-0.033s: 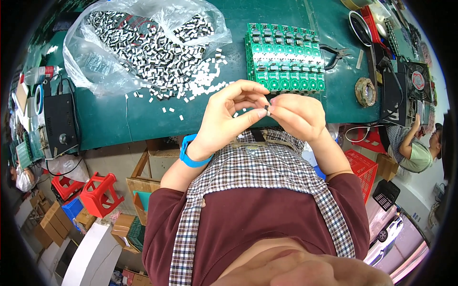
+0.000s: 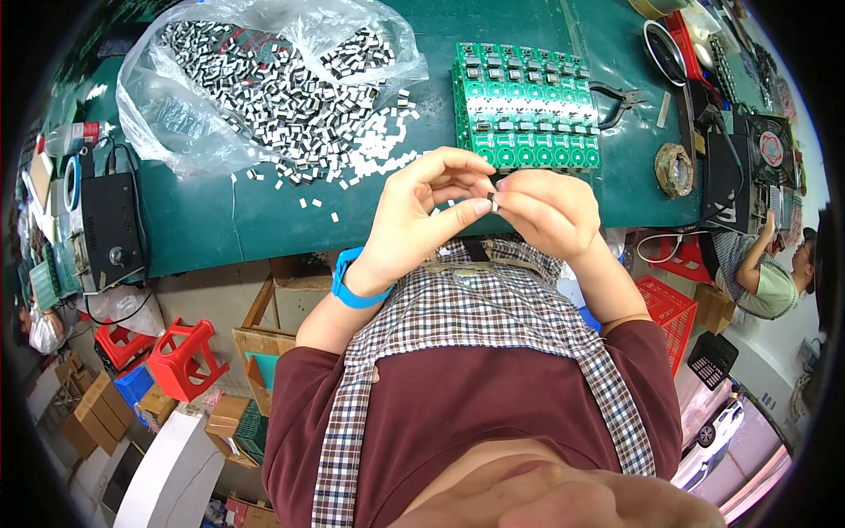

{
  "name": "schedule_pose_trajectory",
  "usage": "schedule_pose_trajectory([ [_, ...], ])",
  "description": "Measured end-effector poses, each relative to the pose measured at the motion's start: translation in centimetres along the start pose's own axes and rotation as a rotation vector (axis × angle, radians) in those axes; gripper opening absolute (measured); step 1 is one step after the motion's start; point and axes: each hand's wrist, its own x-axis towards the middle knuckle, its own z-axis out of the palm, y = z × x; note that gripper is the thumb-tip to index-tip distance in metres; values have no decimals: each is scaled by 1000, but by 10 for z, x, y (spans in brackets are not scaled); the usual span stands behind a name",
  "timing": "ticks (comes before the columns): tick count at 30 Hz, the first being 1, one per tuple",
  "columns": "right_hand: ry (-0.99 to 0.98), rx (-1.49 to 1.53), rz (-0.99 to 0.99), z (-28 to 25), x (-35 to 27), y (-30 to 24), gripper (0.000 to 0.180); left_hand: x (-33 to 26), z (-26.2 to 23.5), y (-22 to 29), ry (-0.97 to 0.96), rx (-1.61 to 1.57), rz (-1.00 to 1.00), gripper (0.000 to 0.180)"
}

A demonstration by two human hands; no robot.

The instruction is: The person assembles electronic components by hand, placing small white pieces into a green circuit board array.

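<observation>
Close together at the table's front edge, both my hands are closed around one small black-and-white block point(image 2: 492, 202). My left hand point(image 2: 429, 207), with a blue band on its wrist, pinches it between thumb and fingers. The fingertips of my right hand point(image 2: 553, 211) meet it from the other side. Just beyond my hands lies a stack of green circuit boards point(image 2: 528, 107) carrying rows of small parts and printed rings. Farther left, a clear plastic bag point(image 2: 145, 110) lies open, with a heap of similar black-and-white blocks point(image 2: 304, 114) in it and spilling out.
Black-handled pliers point(image 2: 620, 104) lie right of the boards, near a roll of tape point(image 2: 674, 170). A black box with a knob point(image 2: 114, 233) stands at the table's left end. Red stools point(image 2: 187, 356) are on the floor at left; another person point(image 2: 764, 277) sits at far right.
</observation>
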Motion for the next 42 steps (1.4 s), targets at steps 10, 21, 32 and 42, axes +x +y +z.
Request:
schedule_pose_trajectory([
  [10, 4, 552, 693, -6, 9, -9, 16, 1, 3, -13, 106, 170, 214, 9],
  [21, 0, 594, 727, 0, 11, -11, 17, 3, 6, -13, 134, 514, 405, 7],
  [32, -136, 652, 759, -5, 8, -11, 19, 4, -1, -12, 41, 671, 558, 9],
  [42, -97, 618, 714, -3, 6, -11, 18, 6, 0, -8, 46, 680, 529, 10],
])
